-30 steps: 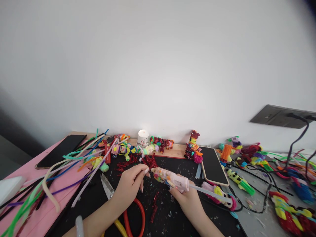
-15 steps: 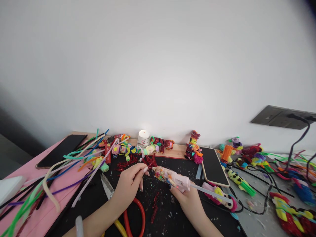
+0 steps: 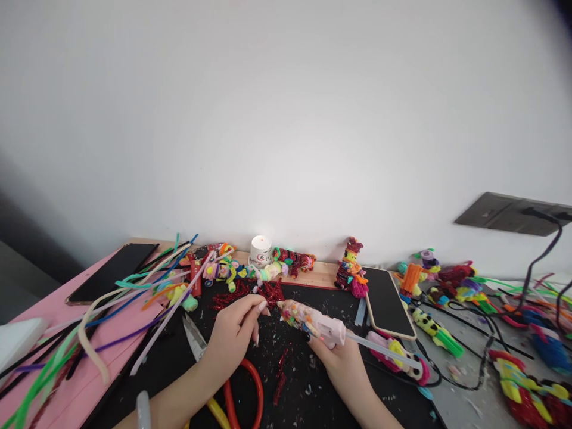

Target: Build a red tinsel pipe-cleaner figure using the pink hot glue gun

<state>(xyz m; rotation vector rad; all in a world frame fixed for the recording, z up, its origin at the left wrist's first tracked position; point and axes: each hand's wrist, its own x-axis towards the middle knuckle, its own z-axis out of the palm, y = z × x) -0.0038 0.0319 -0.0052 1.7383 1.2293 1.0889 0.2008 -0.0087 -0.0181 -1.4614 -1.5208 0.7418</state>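
Glue gun shifted right, nozzle beside left fingers

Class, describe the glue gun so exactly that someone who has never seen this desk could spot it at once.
Find the black mat at the desk's middle. Above it, the right hand grips a pale pink glue gun. Unlike the fuzzy figures around, it is smooth plastic, with a clear stick jutting behind.

Glue gun: pale pink body, multicoloured speckled front, clear stick at rear.
Mat: black, flecked with scraps.
Tabletop: pink at left.
Scissors: red and yellow handles.
Pipe cleaners: green, blue, purple, cream, orange.
Tinsel pieces: glittery red.
Cup: white, red mark.
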